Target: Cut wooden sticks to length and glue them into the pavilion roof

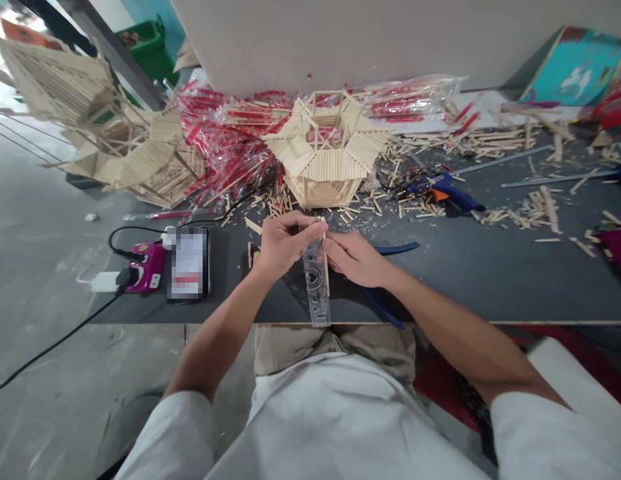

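Observation:
A clear plastic ruler with cut-out shapes points down towards the table's front edge. My left hand is closed on its upper end, thumb and fingers pinched together. Along the ruler's right side runs a thin wooden stick, pinched by my right hand. Both hands nearly touch at the top of the ruler. Blue-handled pliers or cutters lie partly under my right hand and forearm. Just beyond the hands stands a small many-sided structure of wooden sticks.
A larger stick model stands at the left. Red-and-clear wrappers lie behind. A phone and purple power strip are at the front left. A blue glue gun, metal strips and scattered stick pieces lie at the right.

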Tool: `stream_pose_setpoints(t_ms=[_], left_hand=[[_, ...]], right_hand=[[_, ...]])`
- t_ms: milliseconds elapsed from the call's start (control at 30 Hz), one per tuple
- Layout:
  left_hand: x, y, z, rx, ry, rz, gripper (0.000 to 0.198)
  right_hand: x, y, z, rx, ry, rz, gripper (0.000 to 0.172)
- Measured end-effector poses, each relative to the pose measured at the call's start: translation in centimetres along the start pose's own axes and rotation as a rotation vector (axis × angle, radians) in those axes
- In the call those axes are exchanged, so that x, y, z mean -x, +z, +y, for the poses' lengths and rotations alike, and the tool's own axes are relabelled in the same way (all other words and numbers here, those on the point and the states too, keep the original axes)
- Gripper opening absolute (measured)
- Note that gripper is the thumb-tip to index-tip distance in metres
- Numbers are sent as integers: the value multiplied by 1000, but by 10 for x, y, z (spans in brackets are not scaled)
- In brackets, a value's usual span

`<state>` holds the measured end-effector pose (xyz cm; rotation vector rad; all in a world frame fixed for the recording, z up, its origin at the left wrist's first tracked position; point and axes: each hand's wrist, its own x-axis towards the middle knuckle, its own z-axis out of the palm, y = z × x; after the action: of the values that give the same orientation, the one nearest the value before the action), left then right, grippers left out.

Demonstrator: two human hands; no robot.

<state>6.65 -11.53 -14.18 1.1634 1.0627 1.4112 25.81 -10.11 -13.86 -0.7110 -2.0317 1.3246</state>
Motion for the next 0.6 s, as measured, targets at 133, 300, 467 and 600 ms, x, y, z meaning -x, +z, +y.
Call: stream_pose_setpoints(t_ms=[133, 300, 467, 600], left_hand=[[0, 1, 2, 13, -22, 11, 32], [0, 0, 2, 1, -41, 3, 33], [-1, -1, 1, 8, -18, -12, 30], [-1, -1, 1, -18, -15, -16, 30]], right_hand=[[0, 0, 1, -18, 22, -8, 57], [1, 0, 0, -80, 75, -54, 54], [1, -2, -3, -75, 61, -63, 53], [1, -2, -2, -86, 64, -63, 49]])
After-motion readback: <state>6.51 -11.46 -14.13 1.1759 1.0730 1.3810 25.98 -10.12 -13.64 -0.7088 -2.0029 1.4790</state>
